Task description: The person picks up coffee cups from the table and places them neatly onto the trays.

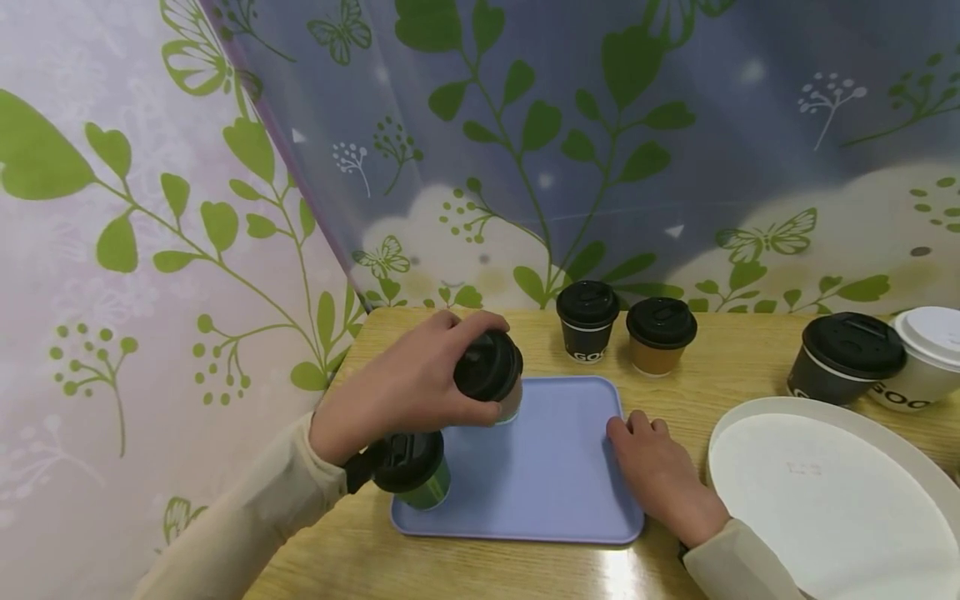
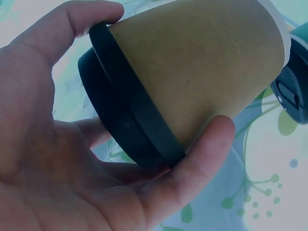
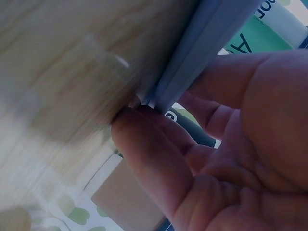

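Observation:
My left hand (image 1: pixel 408 387) grips a brown paper cup (image 2: pixel 197 67) by its black lid (image 1: pixel 483 367), thumb and fingers spread round the rim. The cup is upright at the far left corner of a lavender tray (image 1: pixel 558 479). On the tray's near left corner stands a green cup (image 1: pixel 429 490) with a black lid, partly behind my left wrist. At the tray's right side, my right hand (image 1: pixel 660 475) holds the raised rim (image 3: pixel 202 45), with fingers on the outer side close to the table.
Beyond the tray stand a black lidded cup (image 1: pixel 587 333) and a brown lidded cup (image 1: pixel 656 354). Farther right are a larger black cup (image 1: pixel 825 375) and a white-lidded cup (image 1: pixel 915 379). A white round tray (image 1: pixel 832 508) lies beside my right forearm. A patterned cloth (image 1: pixel 480 167) hangs behind the table.

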Motion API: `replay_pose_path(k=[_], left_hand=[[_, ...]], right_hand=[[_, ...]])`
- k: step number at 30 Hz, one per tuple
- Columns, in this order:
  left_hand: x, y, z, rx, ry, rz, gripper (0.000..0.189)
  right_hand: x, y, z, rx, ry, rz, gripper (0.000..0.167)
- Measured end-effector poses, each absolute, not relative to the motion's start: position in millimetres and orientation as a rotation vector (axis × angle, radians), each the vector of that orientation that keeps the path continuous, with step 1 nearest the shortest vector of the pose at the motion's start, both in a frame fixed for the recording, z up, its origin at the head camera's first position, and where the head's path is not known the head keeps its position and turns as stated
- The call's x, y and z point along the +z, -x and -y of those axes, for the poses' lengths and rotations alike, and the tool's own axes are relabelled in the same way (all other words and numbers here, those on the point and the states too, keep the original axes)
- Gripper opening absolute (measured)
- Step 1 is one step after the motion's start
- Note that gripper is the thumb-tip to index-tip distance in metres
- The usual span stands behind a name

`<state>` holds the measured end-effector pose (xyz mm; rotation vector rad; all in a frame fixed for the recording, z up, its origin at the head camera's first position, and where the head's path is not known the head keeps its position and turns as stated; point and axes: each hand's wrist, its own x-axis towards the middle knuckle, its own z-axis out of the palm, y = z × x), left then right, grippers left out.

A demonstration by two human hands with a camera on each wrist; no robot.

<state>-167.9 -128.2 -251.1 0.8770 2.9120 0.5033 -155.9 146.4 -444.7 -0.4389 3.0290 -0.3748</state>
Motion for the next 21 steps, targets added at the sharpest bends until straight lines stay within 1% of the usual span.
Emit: replay_pose_path(k=[10,17,21], left_hand=[[-261,157,126,0.468,-0.902,-2.870,0.076],[-263,153,126,0.442,-0.837,-2.813,0.078],[-265,153,126,0.421,-0.844,-2.819,0.076]], right_hand=[[-446,156,-147,-0.373,0.444,-3.046,0.012],[-445,154,-147,-0.380,0.463,-3.064,0.013],[-446,154,-147,-0.382,0.457,-3.069,0.012]])
